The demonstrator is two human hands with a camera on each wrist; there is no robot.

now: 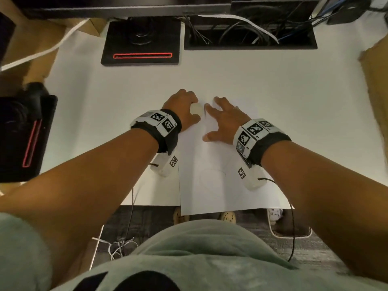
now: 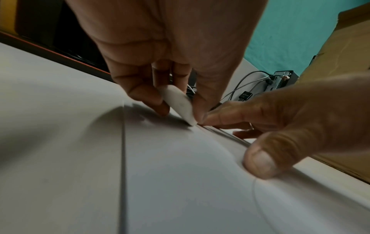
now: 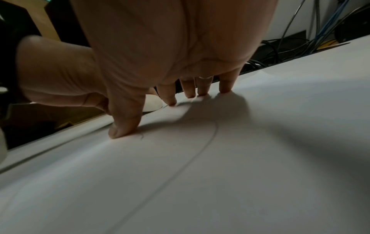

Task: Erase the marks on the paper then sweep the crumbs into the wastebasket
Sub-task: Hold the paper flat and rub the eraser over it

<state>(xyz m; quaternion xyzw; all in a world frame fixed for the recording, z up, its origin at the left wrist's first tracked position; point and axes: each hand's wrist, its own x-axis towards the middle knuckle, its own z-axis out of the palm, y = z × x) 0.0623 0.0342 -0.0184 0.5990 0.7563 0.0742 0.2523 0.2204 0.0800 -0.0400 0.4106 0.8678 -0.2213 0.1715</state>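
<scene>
A white sheet of paper point(image 1: 212, 164) lies on the white desk and overhangs its near edge. Faint pencil lines point(image 1: 212, 175) curve across it; a long curved pencil line point(image 3: 192, 156) shows in the right wrist view. My left hand point(image 1: 184, 106) pinches a white eraser point(image 1: 196, 109) between thumb and fingers, and the eraser's tip point(image 2: 190, 120) touches the paper near its far left corner. My right hand point(image 1: 222, 118) lies spread on the paper, fingertips point(image 3: 172, 102) and thumb point(image 3: 122, 131) pressing it flat just right of the eraser.
A black monitor base point(image 1: 142, 40) with a red-lit slot sits at the back. A cable well point(image 1: 249, 34) full of wires lies behind right. Another black device point(image 1: 25, 133) stands at the left edge. Brown cardboard point(image 1: 375, 85) flanks the right. A floor mat point(image 1: 291, 227) lies below.
</scene>
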